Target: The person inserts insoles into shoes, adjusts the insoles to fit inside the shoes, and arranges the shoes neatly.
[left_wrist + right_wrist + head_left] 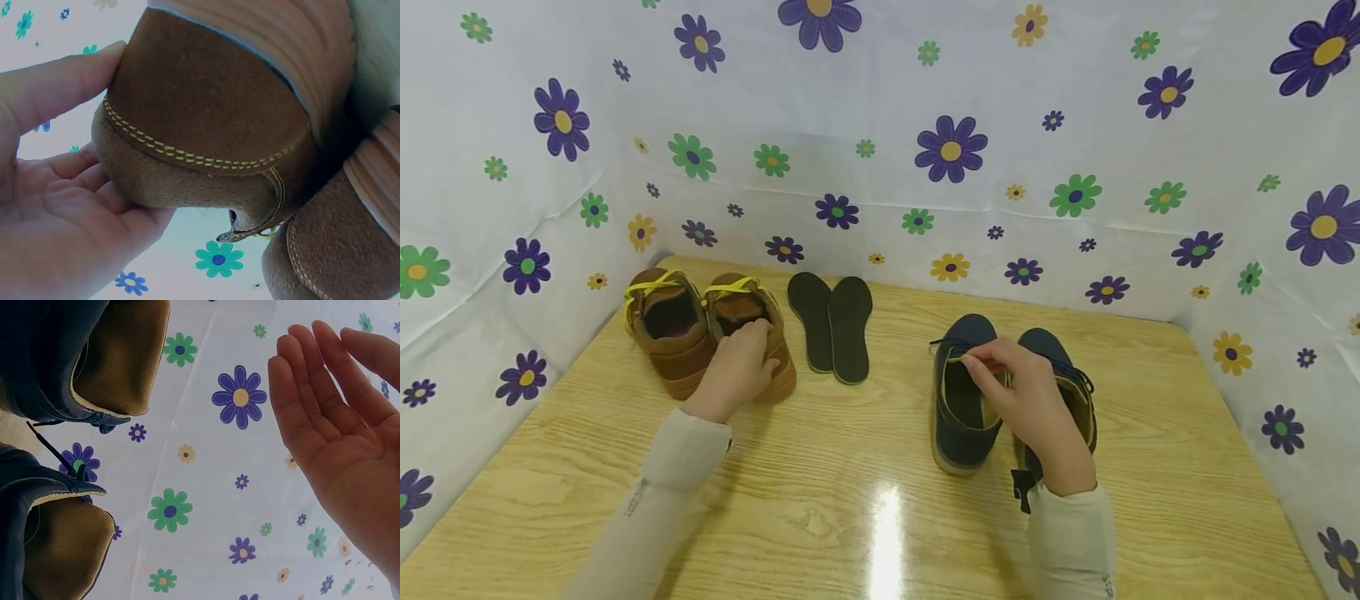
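Two brown shoes with yellow laces stand at the left in the head view. My left hand [741, 371] is at the right-hand brown shoe [784, 367], its fingers reaching over the opening. In the left wrist view the thumb [69, 87] lies along the side of that shoe's heel, and the fingertips are hidden behind the collar. Over the left-hand navy shoe [958, 450] hovers my right hand [1033, 400], thumb near the index finger. The right wrist view shows its fingers lightly bent, holding nothing, apart from both navy shoes.
Beside the brown shoes lie two black insoles [850, 333], partly overlapping. The other brown shoe [681, 354] and the other navy shoe [1041, 342] stand close to their mates. A white flowered cloth [880, 100] rises behind and along both sides of the wooden table [820, 500].
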Motion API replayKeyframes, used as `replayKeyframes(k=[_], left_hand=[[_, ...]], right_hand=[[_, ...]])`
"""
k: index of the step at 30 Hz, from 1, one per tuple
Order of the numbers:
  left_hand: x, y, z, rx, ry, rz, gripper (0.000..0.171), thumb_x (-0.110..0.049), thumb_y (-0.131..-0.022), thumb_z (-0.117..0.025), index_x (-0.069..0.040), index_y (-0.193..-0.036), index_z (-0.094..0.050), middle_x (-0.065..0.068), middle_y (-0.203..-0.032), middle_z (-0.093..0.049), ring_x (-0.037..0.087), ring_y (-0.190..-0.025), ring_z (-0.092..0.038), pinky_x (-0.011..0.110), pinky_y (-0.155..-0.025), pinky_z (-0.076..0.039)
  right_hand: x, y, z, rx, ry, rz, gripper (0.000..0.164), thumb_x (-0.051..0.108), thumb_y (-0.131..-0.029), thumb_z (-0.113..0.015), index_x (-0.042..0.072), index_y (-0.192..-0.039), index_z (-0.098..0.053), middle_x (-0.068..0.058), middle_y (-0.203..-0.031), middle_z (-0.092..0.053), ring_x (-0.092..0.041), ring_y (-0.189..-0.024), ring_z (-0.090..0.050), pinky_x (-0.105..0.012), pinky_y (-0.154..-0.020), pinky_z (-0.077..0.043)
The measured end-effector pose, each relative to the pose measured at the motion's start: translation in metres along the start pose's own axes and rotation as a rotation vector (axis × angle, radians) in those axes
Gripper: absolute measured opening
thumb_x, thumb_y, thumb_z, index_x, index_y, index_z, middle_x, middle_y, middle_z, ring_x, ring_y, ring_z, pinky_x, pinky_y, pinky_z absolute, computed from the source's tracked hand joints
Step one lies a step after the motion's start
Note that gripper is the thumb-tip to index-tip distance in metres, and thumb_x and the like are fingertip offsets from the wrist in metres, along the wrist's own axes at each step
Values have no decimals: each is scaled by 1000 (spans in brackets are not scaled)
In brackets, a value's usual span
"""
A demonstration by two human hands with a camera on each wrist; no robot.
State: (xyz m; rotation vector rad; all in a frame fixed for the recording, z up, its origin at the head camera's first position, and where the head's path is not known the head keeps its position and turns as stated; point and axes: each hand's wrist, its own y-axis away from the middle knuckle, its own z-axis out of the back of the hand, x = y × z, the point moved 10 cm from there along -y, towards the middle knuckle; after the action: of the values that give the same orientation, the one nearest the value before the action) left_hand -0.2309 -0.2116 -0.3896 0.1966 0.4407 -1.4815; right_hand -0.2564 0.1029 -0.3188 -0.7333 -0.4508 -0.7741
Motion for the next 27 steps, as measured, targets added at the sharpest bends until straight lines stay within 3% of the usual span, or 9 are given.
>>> replayKeyframes(k=[9, 17, 27], left_hand=[[-16, 23, 1, -54, -12, -106, 40, 0, -87, -67, 16, -121, -51, 31, -112, -58, 49, -101, -57, 60, -88, -41], [-28, 32, 6, -149, -10, -189, 36, 5, -85, -66, 14, -117, -50, 29, -107, -57, 47, -97, -56, 57, -81, -41], [-29, 39, 3, -156, -4, -197, 35, 7, -85, -66, 13, -116, -50, 28, -106, -57, 46, -96, -55, 56, -82, -42]], right_hand=[[2, 0, 1, -2, 0, 9, 17, 14, -95, -62, 3, -99, -74, -1, -90, -67, -14, -80, -62, -33, -72, -52], [3, 1, 1, -3, -6, 11, 17, 15, -96, -61, 3, -99, -73, 0, -90, -67, -16, -81, -63, -35, -72, -52], [4, 1, -1, 12, -14, 8, 16, 13, -95, -62, 2, -100, -73, -1, -92, -67, -16, -84, -64, -36, -76, -54]])
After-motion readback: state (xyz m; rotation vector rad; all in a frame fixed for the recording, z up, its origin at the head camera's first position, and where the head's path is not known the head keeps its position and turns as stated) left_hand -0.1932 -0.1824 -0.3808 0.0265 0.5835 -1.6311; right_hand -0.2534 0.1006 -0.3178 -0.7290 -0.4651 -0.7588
